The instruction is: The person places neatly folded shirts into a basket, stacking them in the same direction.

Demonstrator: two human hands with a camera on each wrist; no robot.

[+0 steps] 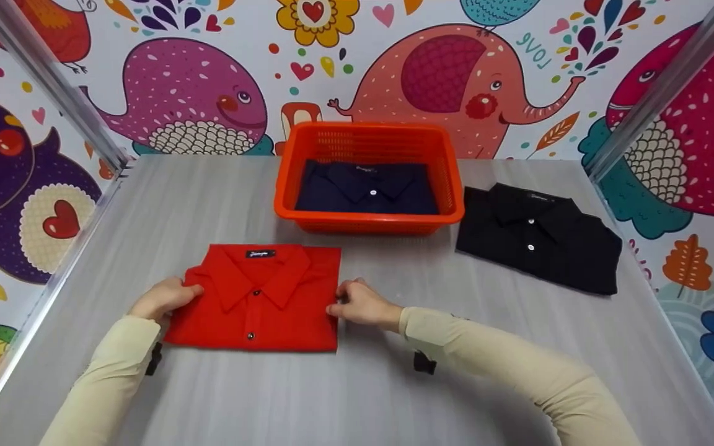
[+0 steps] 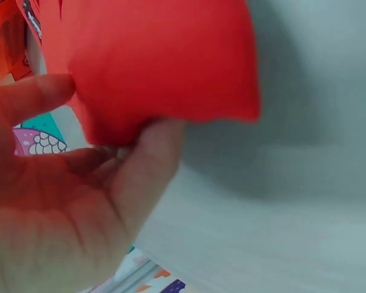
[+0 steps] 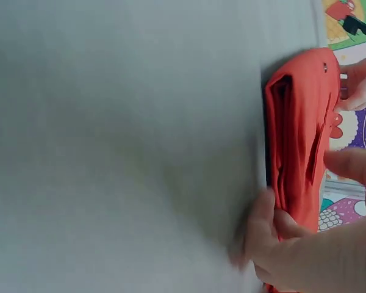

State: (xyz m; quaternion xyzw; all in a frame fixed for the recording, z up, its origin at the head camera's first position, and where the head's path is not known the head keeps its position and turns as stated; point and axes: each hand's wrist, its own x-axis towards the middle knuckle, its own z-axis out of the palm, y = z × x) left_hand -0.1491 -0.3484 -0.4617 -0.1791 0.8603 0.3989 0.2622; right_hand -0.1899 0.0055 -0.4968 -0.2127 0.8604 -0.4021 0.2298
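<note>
A folded red collared shirt [image 1: 295, 310] lies on the table, left of centre, its collar facing the back. My left hand [image 1: 168, 297] grips its left edge; in the left wrist view, fingers and thumb of that hand [image 2: 67, 201] close around the red cloth. At the right edge, my right hand [image 1: 366, 305] holds the shirt's side. The right wrist view shows its fingers [image 3: 262, 235] along the stacked folds of the red shirt [image 3: 305, 140], some partly hidden behind the cloth.
Behind the shirt stands an orange plastic basket [image 1: 369, 218] with a folded navy shirt [image 1: 344, 192] inside. A folded black shirt [image 1: 555, 248] lies to the right of it. Grey wood-grain table [image 1: 307, 396] spreads in front. A patterned wall [image 1: 332, 74] and metal posts [image 1: 47, 80] bound the table.
</note>
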